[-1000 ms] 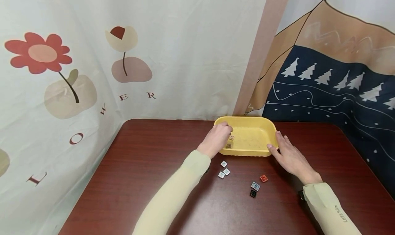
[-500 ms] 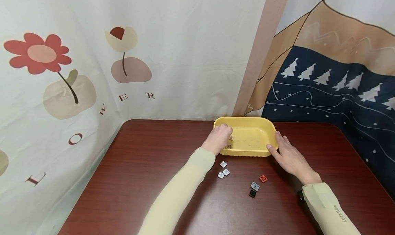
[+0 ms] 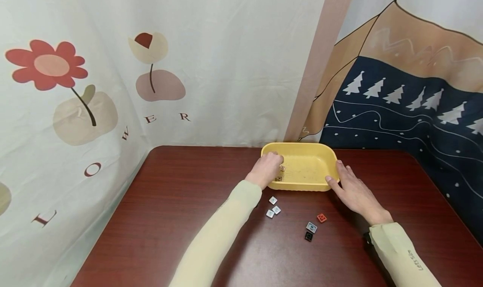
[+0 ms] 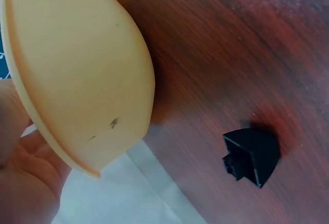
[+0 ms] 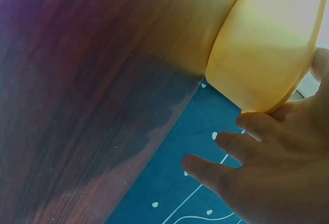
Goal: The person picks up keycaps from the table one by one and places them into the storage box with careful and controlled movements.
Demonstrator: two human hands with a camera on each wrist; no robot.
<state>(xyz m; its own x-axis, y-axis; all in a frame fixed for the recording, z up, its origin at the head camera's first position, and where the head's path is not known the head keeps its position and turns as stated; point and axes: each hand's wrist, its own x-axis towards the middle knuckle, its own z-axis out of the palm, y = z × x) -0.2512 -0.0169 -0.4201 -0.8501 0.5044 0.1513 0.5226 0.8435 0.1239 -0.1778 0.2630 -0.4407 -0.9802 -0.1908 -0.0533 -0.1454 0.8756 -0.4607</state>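
Observation:
A yellow tray stands at the table's back edge, with two small pale keycaps, a nearer one and a farther one, inside near its left end. My left hand reaches over the left rim, fingers curled down inside; I cannot tell whether the fingertips pinch a keycap. In the left wrist view part of that hand shows beyond the tray's rim. My right hand rests against the right end of the tray, fingers extended along the outside and thumb at the near corner.
Three white keycaps lie on the brown table in front of the tray. To their right are a red keycap, a grey-blue one and a black one. A black keycap lies beside the tray in the left wrist view.
My left forearm has shifted slightly right and forward since a second ago, while the hand stays at the tray's left end. The right hand, tray and loose keycaps look unmoved.

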